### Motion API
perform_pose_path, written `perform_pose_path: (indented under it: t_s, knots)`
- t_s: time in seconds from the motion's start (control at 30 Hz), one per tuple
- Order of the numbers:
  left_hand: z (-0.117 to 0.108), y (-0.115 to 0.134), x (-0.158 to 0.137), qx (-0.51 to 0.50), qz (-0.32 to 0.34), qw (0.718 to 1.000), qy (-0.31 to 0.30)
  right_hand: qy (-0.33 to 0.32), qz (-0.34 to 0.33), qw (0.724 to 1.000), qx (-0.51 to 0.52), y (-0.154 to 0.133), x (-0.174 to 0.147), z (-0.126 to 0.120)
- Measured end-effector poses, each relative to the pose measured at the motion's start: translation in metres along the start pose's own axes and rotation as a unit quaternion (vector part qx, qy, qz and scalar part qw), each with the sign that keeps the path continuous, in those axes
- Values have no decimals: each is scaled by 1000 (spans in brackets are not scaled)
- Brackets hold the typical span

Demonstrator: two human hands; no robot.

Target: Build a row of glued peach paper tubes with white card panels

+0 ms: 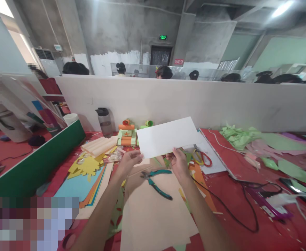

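Both of my hands hold up a white rectangular sheet of paper [168, 137], tilted with its right end higher. My left hand [131, 161] pinches the lower left corner, and my right hand [178, 161] grips the bottom edge right of the middle. Below them, teal-handled pliers [158, 183] lie spread on large peach sheets [153, 216]. Scissors with red and yellow handles [202, 157] rest just right of my right hand, partly over a white board. Behind the white sheet, an orange and green paper model [127, 134] is partly hidden.
Yellow paper cut-outs [86, 164], blue sheets [78, 186] and rolled peach paper [99, 145] lie left. A dark bottle [104, 122] stands by the white partition [168, 99]. Right are green paper scraps [235, 137], a black cable [231, 212] and a purple power strip [270, 205]. People sit beyond the partition.
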State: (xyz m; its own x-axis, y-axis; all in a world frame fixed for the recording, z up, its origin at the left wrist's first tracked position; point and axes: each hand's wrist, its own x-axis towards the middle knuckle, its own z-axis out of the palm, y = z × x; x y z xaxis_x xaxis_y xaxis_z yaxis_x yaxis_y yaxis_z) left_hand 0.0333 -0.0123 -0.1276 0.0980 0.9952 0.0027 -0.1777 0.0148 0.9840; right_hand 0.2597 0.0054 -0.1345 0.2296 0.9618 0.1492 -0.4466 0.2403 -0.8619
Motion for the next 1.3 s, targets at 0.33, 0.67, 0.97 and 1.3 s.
perform_pose_path:
  t_s: [0.33,0.67,0.97,1.3]
  knots:
    - [-3,7,2,86,-8,996,17,0,14,1000,6,-1,2,-1]
    - [-1,4,-1,20,-22,999,-31,7,11,1000,8,-3,2,0]
    - [-3,7,-2,7,-9,1000,-20,-10,33,999,38,-8,1,0]
    - [-10,15,-2,1,13,1000,23,-185,-88,770,-604,12,-9,-1]
